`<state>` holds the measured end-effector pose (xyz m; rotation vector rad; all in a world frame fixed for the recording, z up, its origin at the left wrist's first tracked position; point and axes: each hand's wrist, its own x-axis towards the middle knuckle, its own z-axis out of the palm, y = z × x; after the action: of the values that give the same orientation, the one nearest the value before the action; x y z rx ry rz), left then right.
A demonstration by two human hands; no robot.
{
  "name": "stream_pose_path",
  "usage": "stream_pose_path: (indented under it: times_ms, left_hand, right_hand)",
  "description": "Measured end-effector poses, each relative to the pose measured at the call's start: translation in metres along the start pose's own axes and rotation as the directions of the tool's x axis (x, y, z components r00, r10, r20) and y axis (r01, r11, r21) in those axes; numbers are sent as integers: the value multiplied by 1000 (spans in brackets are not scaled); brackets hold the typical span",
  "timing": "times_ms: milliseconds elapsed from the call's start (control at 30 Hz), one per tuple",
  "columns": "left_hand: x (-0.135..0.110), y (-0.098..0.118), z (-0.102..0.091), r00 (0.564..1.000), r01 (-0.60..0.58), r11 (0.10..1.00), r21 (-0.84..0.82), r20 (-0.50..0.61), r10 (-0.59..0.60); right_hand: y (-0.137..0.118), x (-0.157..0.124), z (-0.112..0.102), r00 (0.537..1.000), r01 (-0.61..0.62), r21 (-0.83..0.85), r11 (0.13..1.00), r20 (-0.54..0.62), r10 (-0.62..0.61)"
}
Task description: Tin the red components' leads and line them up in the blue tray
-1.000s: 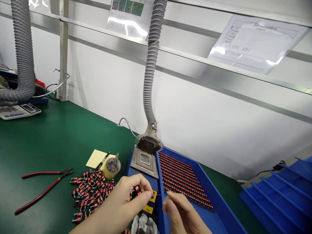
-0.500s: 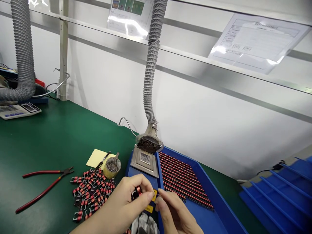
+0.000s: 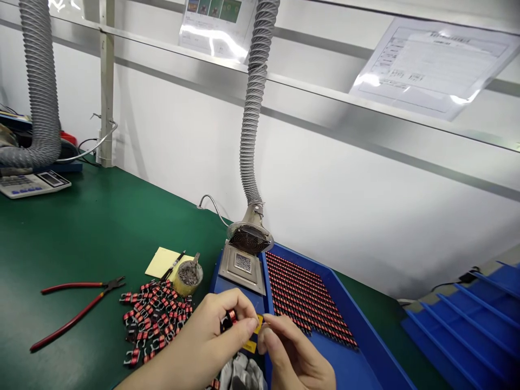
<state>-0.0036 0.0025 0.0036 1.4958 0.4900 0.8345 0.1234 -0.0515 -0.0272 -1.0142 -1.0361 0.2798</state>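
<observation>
My left hand (image 3: 207,341) is closed in a pinch on a small red-and-black wound coil (image 3: 229,318), held just in front of the blue solder pot unit (image 3: 242,269). My right hand (image 3: 294,357) meets it from the right, thumb and forefinger pinched at the coil's thin wire lead. To the left on the green mat lies a heap of several loose red coils (image 3: 152,327). To the right, a blue tray (image 3: 357,346) holds neat rows of the same coils (image 3: 304,300).
Red-handled pliers (image 3: 75,306) lie at the left. A small tin of grey flux (image 3: 187,277) and a yellow note pad (image 3: 164,261) sit behind the heap. A fume hose (image 3: 252,108) hangs over the pot. A calculator (image 3: 30,183) is far left, stacked blue trays (image 3: 471,319) at the right.
My right hand has moved left from the blue tray and closed onto the coil's lead beside my left fingers. The left hand has stayed put.
</observation>
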Motion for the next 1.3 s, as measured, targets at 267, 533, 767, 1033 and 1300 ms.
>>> stream_pose_path:
  times_ms: [267,533,767,1033,1300]
  left_hand:
    - [-1,-4,0,1000,-3,1000,28,-12,3]
    - [-1,-4,0,1000,4,999,38,-6,-4]
    - [-1,-2,0,1000,23,998,62,-18,-22]
    - [-1,-2,-1,1000,25,999,34,-18,-24]
    - [1,-2,-3,1000,20,998,-55,-15,-21]
  right_hand:
    - [-1,0,6,987,142,-33,989,-78,-144]
    - [3,0,1,998,52,-37,998,-17,-53]
    - [0,-2,7,958,270,-151,951,-61,-282]
    - [4,-1,3,937,340,-188,921,-19,-350]
    - [4,-1,-1,954,298,-213,930,29,-299]
